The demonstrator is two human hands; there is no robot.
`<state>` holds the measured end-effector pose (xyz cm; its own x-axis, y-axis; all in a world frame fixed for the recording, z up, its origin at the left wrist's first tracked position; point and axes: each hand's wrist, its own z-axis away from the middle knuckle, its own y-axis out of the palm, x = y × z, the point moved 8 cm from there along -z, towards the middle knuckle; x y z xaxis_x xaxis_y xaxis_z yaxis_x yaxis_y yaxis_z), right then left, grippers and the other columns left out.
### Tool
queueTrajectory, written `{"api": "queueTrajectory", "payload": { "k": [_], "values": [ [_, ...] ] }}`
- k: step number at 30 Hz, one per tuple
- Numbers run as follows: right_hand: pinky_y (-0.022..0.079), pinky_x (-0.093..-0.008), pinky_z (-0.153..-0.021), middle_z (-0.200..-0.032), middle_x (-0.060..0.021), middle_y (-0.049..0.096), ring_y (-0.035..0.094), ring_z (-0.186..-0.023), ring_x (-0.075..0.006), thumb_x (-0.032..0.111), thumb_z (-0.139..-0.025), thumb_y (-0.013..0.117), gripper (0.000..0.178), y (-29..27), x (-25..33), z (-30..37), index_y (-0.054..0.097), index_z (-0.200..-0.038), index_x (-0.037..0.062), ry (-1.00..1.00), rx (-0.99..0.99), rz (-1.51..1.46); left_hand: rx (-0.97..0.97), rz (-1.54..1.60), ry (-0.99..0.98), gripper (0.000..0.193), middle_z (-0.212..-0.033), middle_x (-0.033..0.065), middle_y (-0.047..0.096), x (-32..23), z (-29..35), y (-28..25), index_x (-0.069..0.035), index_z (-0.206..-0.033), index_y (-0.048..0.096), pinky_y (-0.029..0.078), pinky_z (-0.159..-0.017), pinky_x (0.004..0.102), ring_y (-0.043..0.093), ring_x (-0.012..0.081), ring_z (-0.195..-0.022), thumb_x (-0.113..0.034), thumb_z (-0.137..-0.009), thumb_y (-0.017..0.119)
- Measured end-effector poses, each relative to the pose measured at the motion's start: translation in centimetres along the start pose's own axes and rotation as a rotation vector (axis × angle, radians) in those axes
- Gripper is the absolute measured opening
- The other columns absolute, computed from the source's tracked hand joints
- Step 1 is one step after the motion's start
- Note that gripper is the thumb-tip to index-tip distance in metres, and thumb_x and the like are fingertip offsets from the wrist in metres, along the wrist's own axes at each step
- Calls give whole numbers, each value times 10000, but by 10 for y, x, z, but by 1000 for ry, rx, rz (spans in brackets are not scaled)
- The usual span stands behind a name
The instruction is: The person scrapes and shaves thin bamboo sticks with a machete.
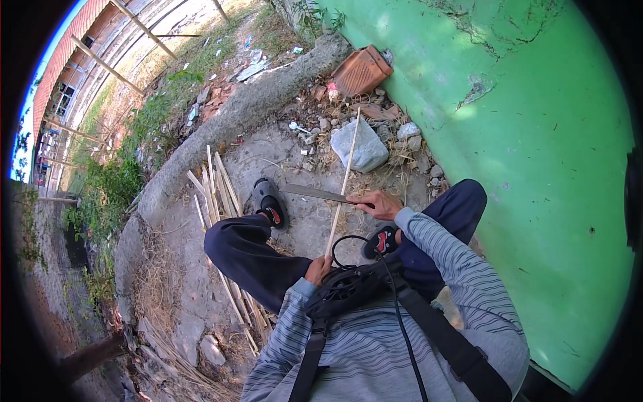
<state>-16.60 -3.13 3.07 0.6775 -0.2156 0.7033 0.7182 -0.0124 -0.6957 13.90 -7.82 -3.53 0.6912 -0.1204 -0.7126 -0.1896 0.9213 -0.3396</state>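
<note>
My left hand [317, 270] is closed around the lower end of a thin pale wooden strip [345, 177], close to my body. The strip slants up and away from me, its far end over a grey stone block [360, 146]. In my right hand [379, 205] is the handle of a long-bladed knife [313, 193]. Its blade points left and crosses the strip around the middle. The right fingers wrap the handle, so most of it is hidden. Whether the edge touches the strip, I cannot tell.
Several similar strips [218, 182] lie on the ground by my left leg, some running beneath it. A green wall [549, 201] rises close on my right. A thick grey root or kerb [261, 90] curves around the left. Rubble and a broken orange tile [362, 70] lie ahead.
</note>
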Motion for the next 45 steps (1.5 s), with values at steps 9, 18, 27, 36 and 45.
{"api": "queueTrajectory", "payload": {
  "k": [9, 18, 27, 36, 45],
  "values": [
    [566, -444, -890, -1121, -197, 755, 730, -952, -394, 298, -1011, 640, 366, -23, -39, -37, 700, -1372, 284, 221, -253, -63, -17, 66, -48, 612, -755, 241, 637, -1, -2, 0, 47, -937, 637, 488, -688, 489, 652, 364, -720, -503, -1102, 424],
    [567, -455, -912, -1127, -213, 748, 722, -1018, -414, 340, -1013, 632, 363, -26, -73, -27, 705, -1363, 279, 280, -336, -235, -3, 1, 66, 614, -702, 211, 596, -9, 1, 2, 47, -906, 617, 475, -660, 475, 599, 316, -671, -501, -1109, 428],
    [540, -431, -840, -1044, -182, 732, 695, -916, -373, 302, -1022, 632, 455, 0, -13, -13, 618, -1475, 344, 69, -44, -3, 13, 111, 114, 686, -685, 148, 597, -7, 24, -11, 54, -830, 602, 437, -651, 452, 539, 227, -667, -539, -1120, 417],
    [571, -455, -864, -1051, -237, 739, 735, -949, -405, 298, -1018, 627, 403, -35, -93, -15, 660, -1419, 282, 275, -328, -106, 107, 283, 59, 619, -779, 18, 591, -52, 64, -27, 71, -1151, 726, 457, -708, 328, 495, 134, -738, -455, -1152, 400],
    [554, -400, -764, -922, -201, 757, 750, -820, -283, 286, -1038, 634, 442, -10, -63, 29, 629, -1450, 127, 253, -422, -312, 137, 550, -73, 303, -801, -44, 470, -68, 76, -37, -59, -1073, 601, 359, -601, 244, 427, 69, -698, -321, -1140, 463]
  ]
}}
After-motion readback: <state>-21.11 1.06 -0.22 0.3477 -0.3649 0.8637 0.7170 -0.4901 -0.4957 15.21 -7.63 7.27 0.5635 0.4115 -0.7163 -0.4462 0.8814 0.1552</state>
